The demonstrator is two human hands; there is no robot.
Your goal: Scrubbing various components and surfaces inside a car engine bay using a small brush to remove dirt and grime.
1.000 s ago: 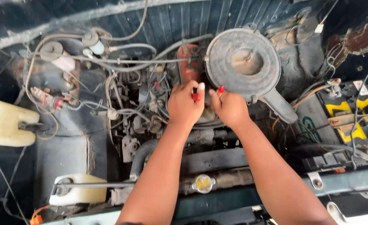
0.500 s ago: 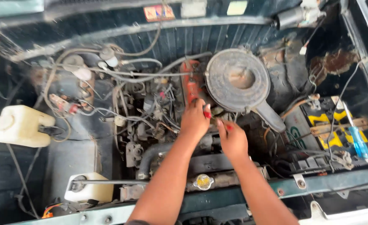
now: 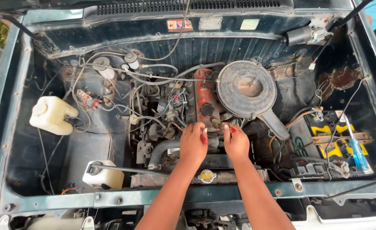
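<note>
Both hands deep in engine bay. Left hand (image 3: 193, 144) and right hand (image 3: 236, 142) pinch small brownish part (image 3: 217, 124) between fingertips (grip closed on it), just below round air cleaner (image 3: 246, 88), beside red valve cover (image 3: 205, 99).

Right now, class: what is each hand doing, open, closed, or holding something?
Left hand: closed on a red-handled tool at the engine.
Right hand: fingers curled at the same spot; its hold cannot be told.
</note>
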